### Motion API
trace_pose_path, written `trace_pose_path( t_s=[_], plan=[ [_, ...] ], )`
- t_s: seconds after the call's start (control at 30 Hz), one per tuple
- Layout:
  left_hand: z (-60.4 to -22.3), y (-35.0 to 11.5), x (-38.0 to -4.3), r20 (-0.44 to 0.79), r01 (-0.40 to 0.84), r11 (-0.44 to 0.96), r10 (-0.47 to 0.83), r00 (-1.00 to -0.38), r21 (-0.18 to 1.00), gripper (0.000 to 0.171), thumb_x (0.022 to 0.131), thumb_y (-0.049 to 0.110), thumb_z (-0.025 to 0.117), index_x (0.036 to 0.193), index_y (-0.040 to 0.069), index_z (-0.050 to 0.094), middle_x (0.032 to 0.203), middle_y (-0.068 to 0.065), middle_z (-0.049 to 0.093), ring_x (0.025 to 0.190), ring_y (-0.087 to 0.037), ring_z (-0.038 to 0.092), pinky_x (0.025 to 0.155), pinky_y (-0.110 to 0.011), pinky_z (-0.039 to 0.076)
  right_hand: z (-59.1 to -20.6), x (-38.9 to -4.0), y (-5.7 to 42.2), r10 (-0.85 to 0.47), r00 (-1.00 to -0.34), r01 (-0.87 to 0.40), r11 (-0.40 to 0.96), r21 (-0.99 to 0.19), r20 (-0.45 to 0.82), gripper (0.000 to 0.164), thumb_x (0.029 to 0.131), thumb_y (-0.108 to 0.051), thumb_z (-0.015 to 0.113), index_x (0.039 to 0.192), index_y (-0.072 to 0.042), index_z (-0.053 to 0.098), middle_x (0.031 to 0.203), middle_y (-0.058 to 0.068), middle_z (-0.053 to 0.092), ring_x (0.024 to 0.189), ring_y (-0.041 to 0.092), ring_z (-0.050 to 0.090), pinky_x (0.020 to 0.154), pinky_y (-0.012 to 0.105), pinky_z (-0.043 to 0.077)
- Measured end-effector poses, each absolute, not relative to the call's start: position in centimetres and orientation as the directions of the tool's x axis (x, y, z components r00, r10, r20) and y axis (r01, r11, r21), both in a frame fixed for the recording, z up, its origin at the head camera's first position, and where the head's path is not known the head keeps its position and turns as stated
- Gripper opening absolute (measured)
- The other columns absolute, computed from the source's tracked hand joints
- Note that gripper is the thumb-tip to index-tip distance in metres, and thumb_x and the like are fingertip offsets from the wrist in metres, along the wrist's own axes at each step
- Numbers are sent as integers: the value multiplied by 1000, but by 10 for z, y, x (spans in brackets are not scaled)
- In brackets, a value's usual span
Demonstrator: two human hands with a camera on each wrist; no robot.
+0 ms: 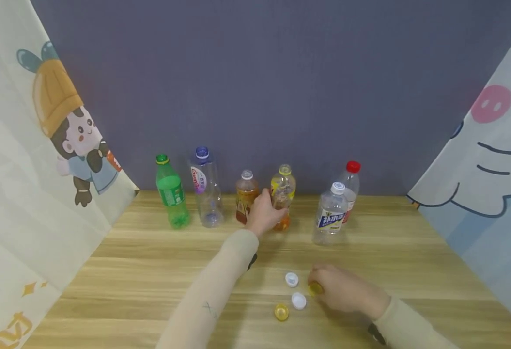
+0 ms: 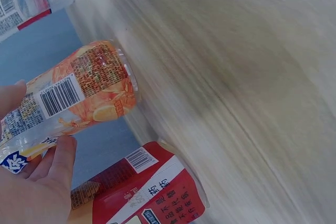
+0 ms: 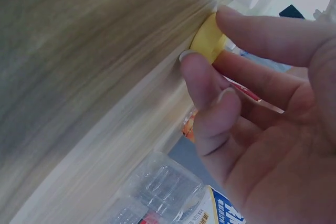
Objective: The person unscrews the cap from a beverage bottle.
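My left hand [image 1: 266, 214] reaches to the back of the table and grips a clear bottle with an orange and yellow label [image 2: 86, 85], thumb on one side and fingers on the other. This bottle stands upright, its mouth uncapped. Just left of it is a bottle with a red-brown label [image 1: 246, 194], partly hidden behind the hand. Nearer the front, my right hand [image 1: 344, 289] pinches a yellow cap [image 3: 208, 38] between thumb and fingers, low over the wood. Beside that hand lie two white caps, one farther back [image 1: 292, 279] and one nearer [image 1: 299, 301], and another yellow cap [image 1: 281, 312].
At the back left stand an uncapped green bottle [image 1: 172, 194] and a tall clear bottle with a blue neck [image 1: 210, 194]. To the right are a white-capped bottle [image 1: 331, 218] and, behind it, a red-capped one [image 1: 352, 182]. A dark panel [image 1: 255, 97] rises behind the table.
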State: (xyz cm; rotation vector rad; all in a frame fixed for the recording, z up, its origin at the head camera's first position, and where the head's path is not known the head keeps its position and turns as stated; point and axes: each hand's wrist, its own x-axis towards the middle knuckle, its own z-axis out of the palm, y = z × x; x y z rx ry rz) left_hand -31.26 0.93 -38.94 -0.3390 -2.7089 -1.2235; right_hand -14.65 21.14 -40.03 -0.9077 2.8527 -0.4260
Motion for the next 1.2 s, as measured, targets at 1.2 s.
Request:
trace_pose_path(
  t_s=[1.2],
  plan=[
    [-377,24,-283,67,241,872,235,-970,425,25,85,32,77,80,10,66,80,-7,68,69,-25,64,59,-43,54,-403,-145,228,-563,-826,-547,792,-272,24,29,79,-6,74,108,-7,73,101,-2,66,92,15,65,84,41,58]
  ],
)
